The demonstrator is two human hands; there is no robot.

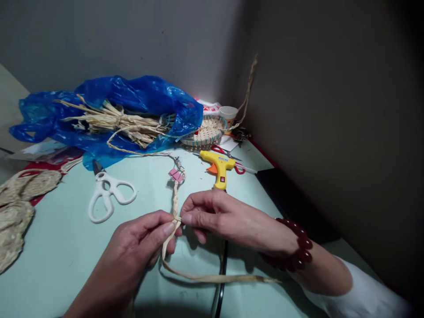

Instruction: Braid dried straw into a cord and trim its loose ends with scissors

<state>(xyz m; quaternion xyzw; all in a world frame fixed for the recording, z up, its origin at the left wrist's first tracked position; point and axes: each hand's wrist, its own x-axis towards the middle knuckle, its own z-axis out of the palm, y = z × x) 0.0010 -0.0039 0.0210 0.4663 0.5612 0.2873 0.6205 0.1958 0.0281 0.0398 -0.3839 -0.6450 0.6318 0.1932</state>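
Observation:
A pale braid of dried plant strips (175, 194) runs toward me from a pink binder clip (176, 175). My left hand (150, 236) pinches the braid's near end between thumb and forefinger. Close beside it, my right hand (212, 214) has thumb and forefinger closed on a strip at the same spot. One loose strip (212, 278) hangs from the left fingers, curves round and stretches to the right over the table. Beyond the clip, a thin braided cord (142, 154) loops back across the blue bag and rises at the right wall.
White-handled scissors (105, 194) lie left of my hands. A yellow glue gun (218, 167) rests ahead on red-handled scissors (239, 168), its black cable (221, 282) running toward me. Behind are a blue plastic bag (132, 90) with dried strips (122, 123), a woven basket (208, 132) and a paper cup (228, 114).

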